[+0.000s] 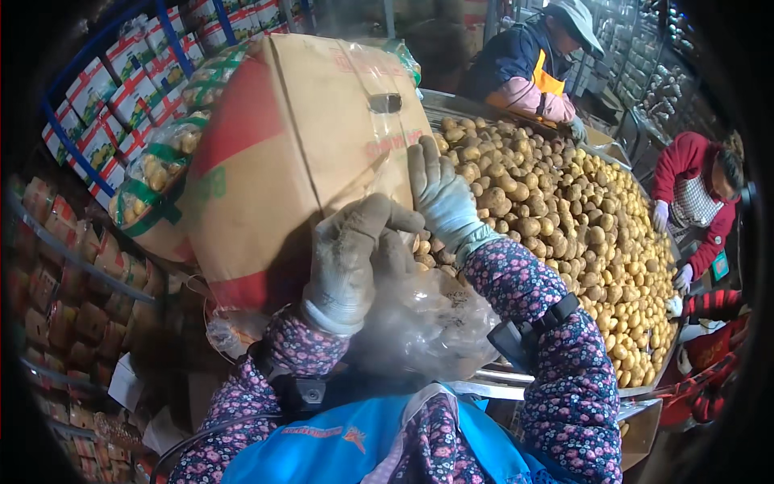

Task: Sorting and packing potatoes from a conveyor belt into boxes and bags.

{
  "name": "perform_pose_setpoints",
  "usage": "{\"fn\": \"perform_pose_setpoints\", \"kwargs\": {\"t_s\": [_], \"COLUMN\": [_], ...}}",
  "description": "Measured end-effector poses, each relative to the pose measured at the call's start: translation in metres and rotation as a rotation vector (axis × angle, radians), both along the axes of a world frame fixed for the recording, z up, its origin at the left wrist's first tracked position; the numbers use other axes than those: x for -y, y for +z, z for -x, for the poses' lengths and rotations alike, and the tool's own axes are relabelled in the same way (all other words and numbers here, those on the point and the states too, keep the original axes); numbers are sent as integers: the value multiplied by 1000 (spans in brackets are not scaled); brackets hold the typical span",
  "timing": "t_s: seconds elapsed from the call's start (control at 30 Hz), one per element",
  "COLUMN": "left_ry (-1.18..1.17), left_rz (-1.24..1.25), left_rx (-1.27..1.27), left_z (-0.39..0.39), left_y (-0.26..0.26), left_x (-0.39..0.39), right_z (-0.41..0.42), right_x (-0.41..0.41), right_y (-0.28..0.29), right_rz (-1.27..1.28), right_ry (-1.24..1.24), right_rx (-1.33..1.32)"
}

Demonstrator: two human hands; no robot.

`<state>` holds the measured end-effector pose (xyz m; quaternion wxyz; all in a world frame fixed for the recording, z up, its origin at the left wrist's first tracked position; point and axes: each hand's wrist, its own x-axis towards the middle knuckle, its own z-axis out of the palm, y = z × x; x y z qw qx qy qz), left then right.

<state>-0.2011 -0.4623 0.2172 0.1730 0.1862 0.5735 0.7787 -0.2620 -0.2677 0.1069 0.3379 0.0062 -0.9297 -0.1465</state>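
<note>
A large cardboard carton point(260, 163) with red patches and clear tape leans in front of me, its end panel with a hand hole facing up. My left hand point(363, 254), in a dirty white glove, is at the carton's near edge with bent fingers; whether it pinches the tape or a flap is unclear. My right hand point(438, 193), gloved too, lies with extended fingers against the carton's right edge. Below the hands is a clear plastic bag point(435, 320). Potatoes point(544, 206) cover the big table to the right.
Net-covered cartons of potatoes point(154, 172) stand behind the carton at left. Stacked printed boxes point(130, 100) and shelved cartons point(78, 302) fill the left side. Co-workers point(526, 66) stand around the far and right sides of the table's metal rim point(484, 392). An open carton point(641, 426) is at lower right.
</note>
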Motion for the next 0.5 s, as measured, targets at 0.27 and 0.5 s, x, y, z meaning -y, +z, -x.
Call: {"fn": "perform_pose_setpoints", "kwargs": {"t_s": [0.27,0.5], "left_ry": [-345,-359], "left_rz": [91,930], "left_rx": [-387,-951], "left_z": [-8,4], "left_y": [-66,-147], "left_x": [32,70], "right_z": [13,40], "right_x": [-60,-82], "right_y": [-6,67], "right_rz": [-55,453], "right_ry": [-81,-221], "right_rx": [9,462]}}
